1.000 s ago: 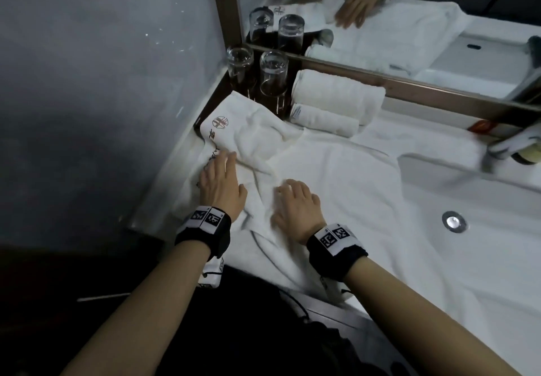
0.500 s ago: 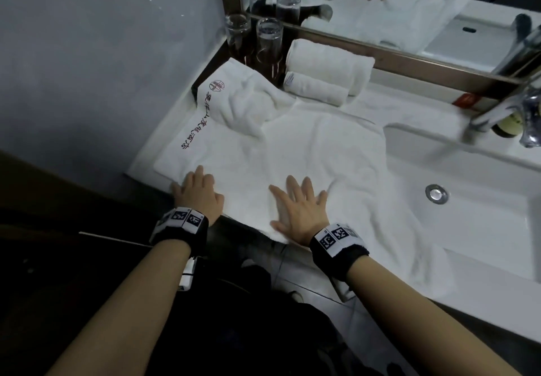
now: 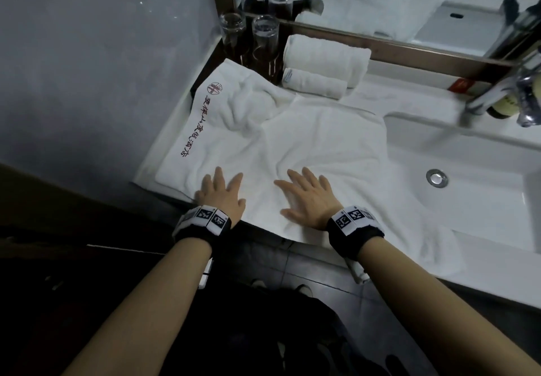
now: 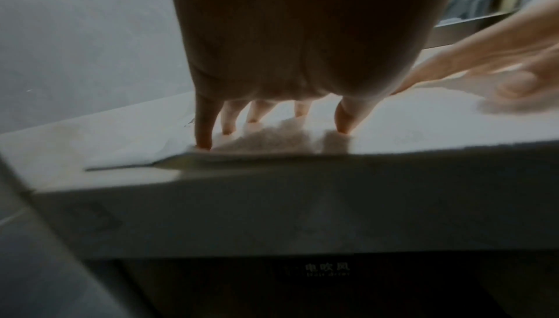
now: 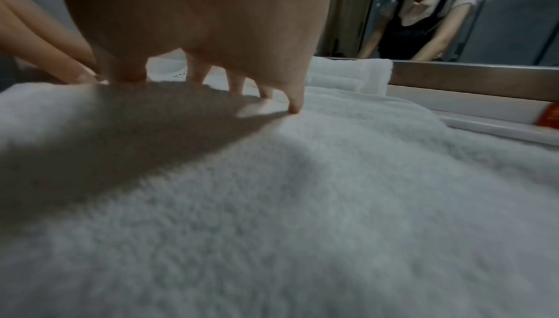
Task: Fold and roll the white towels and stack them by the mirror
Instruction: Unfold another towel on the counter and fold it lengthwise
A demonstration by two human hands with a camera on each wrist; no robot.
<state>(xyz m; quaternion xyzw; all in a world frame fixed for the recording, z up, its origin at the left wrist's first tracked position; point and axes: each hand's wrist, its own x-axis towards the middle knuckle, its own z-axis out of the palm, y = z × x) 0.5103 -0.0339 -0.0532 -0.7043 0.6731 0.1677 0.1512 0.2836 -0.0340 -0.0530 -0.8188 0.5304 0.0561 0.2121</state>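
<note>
A large white towel point(image 3: 316, 141) with red lettering lies spread over the counter, its right part draped into the sink; its far left corner is bunched. My left hand point(image 3: 221, 191) presses flat on its near edge with straight fingers point(image 4: 202, 129). My right hand point(image 3: 307, 197) lies flat beside it, fingers spread, fingertips point(image 5: 295, 105) on the towel point(image 5: 302, 203). Two rolled white towels point(image 3: 322, 65) are stacked against the mirror point(image 3: 380, 3).
Two upturned drinking glasses point(image 3: 263, 38) stand on a dark tray in the back left corner, beside the rolled towels. A white sink basin point(image 3: 474, 200) with a drain and a chrome tap point(image 3: 509, 82) is at the right. A grey wall point(image 3: 102, 68) bounds the left.
Both hands have slid from the towel's middle back to its near edge, flattening it. The towel now lies spread out, with the lettered edge showing.
</note>
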